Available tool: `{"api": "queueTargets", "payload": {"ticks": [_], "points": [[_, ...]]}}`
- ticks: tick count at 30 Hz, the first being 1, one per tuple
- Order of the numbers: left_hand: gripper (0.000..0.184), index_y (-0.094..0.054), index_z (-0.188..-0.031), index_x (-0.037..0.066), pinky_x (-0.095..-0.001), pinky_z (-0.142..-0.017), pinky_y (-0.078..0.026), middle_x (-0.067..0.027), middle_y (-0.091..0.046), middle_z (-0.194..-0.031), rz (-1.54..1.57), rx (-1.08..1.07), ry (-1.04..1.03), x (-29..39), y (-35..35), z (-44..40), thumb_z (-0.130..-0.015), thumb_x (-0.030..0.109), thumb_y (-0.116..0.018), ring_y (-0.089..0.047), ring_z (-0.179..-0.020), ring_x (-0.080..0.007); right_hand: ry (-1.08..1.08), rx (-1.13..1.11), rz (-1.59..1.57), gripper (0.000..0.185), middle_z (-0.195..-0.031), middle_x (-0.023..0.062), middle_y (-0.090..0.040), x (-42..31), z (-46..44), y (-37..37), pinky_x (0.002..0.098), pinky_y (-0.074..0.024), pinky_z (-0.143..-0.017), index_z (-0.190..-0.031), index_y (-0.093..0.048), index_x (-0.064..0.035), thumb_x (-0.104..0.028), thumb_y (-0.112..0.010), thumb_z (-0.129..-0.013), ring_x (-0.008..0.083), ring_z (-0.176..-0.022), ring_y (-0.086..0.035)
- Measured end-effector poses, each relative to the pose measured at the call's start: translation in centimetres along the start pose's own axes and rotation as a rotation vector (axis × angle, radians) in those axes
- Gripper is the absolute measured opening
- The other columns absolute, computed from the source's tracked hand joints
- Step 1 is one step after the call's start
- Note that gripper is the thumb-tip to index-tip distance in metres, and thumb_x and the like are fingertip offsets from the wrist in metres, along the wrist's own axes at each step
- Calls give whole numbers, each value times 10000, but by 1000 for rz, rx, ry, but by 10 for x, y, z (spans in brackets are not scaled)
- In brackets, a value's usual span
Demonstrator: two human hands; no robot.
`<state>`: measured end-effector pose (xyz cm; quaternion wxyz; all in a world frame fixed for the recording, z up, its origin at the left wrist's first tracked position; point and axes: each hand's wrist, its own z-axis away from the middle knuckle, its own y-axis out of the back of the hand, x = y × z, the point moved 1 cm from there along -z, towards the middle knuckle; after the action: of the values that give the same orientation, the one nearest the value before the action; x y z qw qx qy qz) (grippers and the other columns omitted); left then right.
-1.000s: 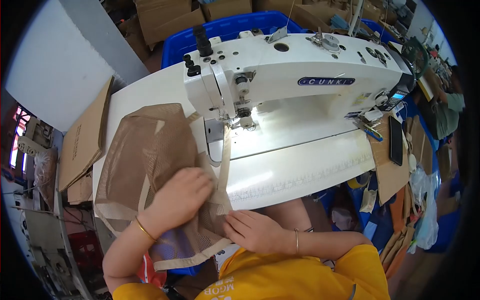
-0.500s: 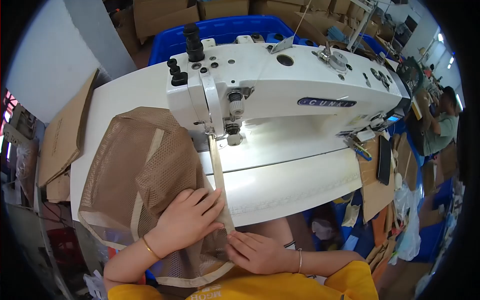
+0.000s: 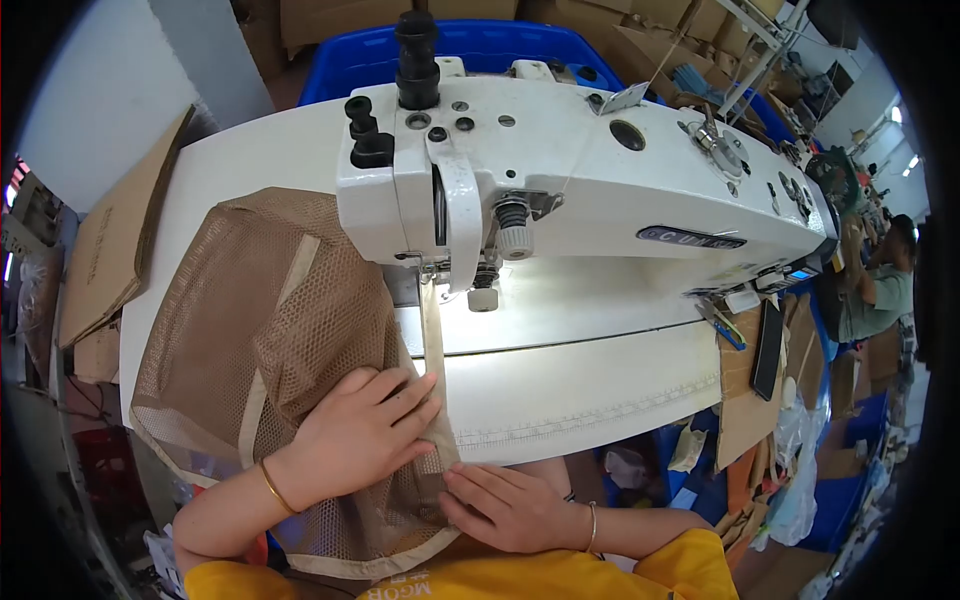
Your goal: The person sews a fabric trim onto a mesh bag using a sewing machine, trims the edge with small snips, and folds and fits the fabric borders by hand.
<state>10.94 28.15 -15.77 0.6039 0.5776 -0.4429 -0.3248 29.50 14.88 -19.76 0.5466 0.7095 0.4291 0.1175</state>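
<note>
Brown mesh fabric (image 3: 290, 330) with beige binding lies left of and below the needle area of a white sewing machine (image 3: 590, 180). A beige binding strip (image 3: 432, 335) runs from under the presser foot (image 3: 430, 272) down toward me. My left hand (image 3: 370, 430) lies flat on the mesh beside the strip, fingers a little apart. Lower right of it, my right hand (image 3: 510, 505) pinches the bound edge between thumb and fingers at the table's front edge.
A phone (image 3: 767, 350) and small snips (image 3: 722, 325) lie on cardboard (image 3: 738, 425) at the right. Folded cardboard (image 3: 120, 225) leans at the left. Behind the machine is a blue bin (image 3: 335, 65). Another person (image 3: 885, 285) sits far right.
My left hand has opened from a bunched grip and spread over the mesh by the strip. The mesh now lies flatter. The camera view has shifted closer to the machine head.
</note>
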Motion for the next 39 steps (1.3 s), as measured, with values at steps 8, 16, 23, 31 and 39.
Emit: {"api": "queueTargets", "payload": {"ticks": [8, 16, 23, 31, 39], "points": [[458, -618, -1153, 99, -363, -884, -425, -46, -569, -1262, 21, 37, -6, -15, 1, -11, -761, 315, -715, -534, -1092, -223, -20, -2, 16, 297, -1168, 180, -590, 14, -12, 6, 372, -483, -947, -1069, -604, -10, -163, -555, -819, 302, -1102, -579], [459, -615, -1155, 105, -369, -881, -426, -41, -572, -1261, 18, 53, -17, -32, 1, -22, -750, 293, -723, -539, -1077, -223, -46, 8, 14, 291, -1181, 151, -587, 29, -18, 2, 357, -493, -932, -1072, -626, -35, -153, -554, -815, 275, -1111, -580], [434, -617, -1147, 125, -369, -883, -429, -28, -591, -1231, -4, 73, -47, -48, 2, -34, -754, 281, -717, -553, -1059, -212, -65, 13, 52, 303, -1185, 153, -583, 40, -27, 2, 368, -481, -954, -1077, -622, -22, -144, -554, -808, 277, -1118, -572], [316, -635, -1068, 104, -352, -876, -426, -23, -610, -1165, -25, 93, -80, -64, 6, -47, -791, 247, -684, -547, -1018, -195, -104, 39, 28, 304, -1151, 193, -589, 49, -38, 4, 392, -467, -974, -1045, -600, 32, -127, -563, -788, 311, -1113, -569], [318, -636, -1046, 16, -431, -881, -461, -126, -638, -1112, 75, -199, -54, -40, 58, -50, -827, 245, -655, -580, -1073, -296, -114, -6, 2, 504, -1252, 224, -531, 56, -44, -5, 416, -432, -1009, -1140, -566, 56, -132, -599, -674, 346, -1187, -522]]}}
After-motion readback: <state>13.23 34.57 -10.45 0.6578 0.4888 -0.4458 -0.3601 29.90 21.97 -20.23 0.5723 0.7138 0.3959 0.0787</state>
